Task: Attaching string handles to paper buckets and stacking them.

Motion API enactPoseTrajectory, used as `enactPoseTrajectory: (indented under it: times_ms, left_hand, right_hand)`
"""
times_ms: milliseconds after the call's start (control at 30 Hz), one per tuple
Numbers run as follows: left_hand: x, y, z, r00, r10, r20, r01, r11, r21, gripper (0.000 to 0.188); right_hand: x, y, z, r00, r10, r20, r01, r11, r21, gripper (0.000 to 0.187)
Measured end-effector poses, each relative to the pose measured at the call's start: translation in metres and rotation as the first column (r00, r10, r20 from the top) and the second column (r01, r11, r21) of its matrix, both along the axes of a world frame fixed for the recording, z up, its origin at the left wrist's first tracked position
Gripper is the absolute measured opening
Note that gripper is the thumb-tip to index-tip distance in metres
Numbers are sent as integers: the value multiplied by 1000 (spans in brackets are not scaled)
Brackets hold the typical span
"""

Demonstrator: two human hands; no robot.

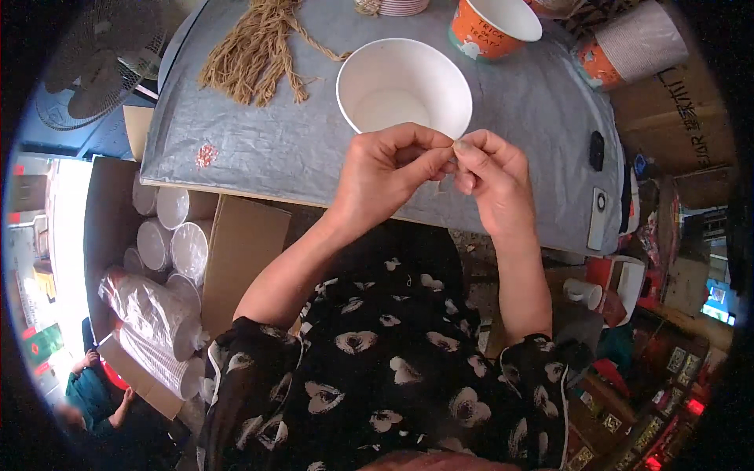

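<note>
My left hand (386, 166) and my right hand (500, 179) meet over the near part of the grey table, both pinched, fingertips touching. Whatever sits between the fingertips is too small or hidden to make out. Just beyond them stands a white paper bucket (397, 90), its open mouth facing up and toward me; the fingers overlap its near rim. A bundle of tan twisted cords (255, 59) lies to the left of the bucket, and one strand runs across to the bucket's rim.
An orange printed bucket (491, 31) and a tilted stack of buckets (632, 47) stand at the far right. Red-and-white bits (206, 155) lie at the left. A black object (597, 151) rests at the right edge. Below left, a carton (247, 243) holds wrapped bucket stacks; another person (98, 396) sits beyond.
</note>
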State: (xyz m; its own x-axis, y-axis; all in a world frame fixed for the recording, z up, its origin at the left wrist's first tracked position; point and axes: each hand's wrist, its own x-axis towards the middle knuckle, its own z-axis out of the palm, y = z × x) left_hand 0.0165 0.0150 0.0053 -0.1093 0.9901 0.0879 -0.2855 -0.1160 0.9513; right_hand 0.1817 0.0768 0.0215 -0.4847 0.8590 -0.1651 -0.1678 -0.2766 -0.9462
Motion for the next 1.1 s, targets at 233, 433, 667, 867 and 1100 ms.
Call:
enactPoseTrajectory:
  times_ms: [233,433,667,867,1100]
  left_hand:
    - [-6,0,-1,997,-81,-11,82,997,17,13]
    - [-7,0,-1,991,-101,89,101,995,-1,12]
    - [-10,3,1,983,-127,132,131,991,-17,9]
    - [-14,4,2,987,-130,95,133,991,-24,7]
    - [-13,3,-2,985,-148,84,150,989,-14,8]
  right_hand:
    - [0,-2,5,996,-9,-88,4,998,-62,17]
    - [0,-3,3,998,57,7,-56,997,-59,18]
    - [5,-3,9,994,92,56,-93,995,18,19]
    - [6,-2,14,966,126,224,-169,968,185,14]
    - [6,0,6,980,144,138,-169,967,191,14]
